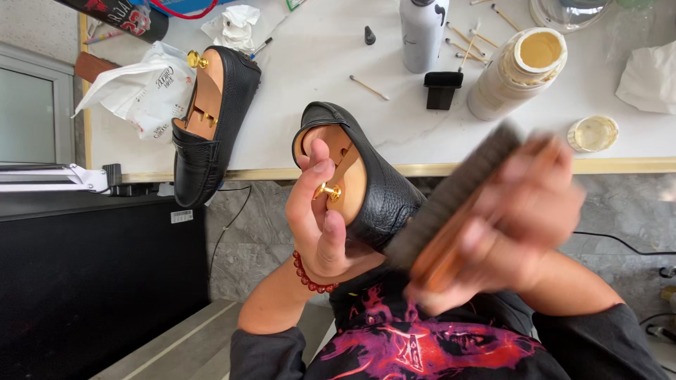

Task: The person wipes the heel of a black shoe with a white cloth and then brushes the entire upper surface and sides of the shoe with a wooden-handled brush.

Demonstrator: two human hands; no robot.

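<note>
Right hand: the right hand (517,214), blurred, was closed around a wooden shoe brush (451,204), bristles against the held shoe.
Left hand: the left hand (320,214) gripped a black loafer (384,193) from inside, fingers around its wooden shoe tree (345,172).
Table: a second black loafer (211,123) lay on the white table (317,63), left of the held one.
Farther back: an open jar (517,70), a lid (593,133), a small black brush (441,89) and cotton swabs (370,87).
</note>
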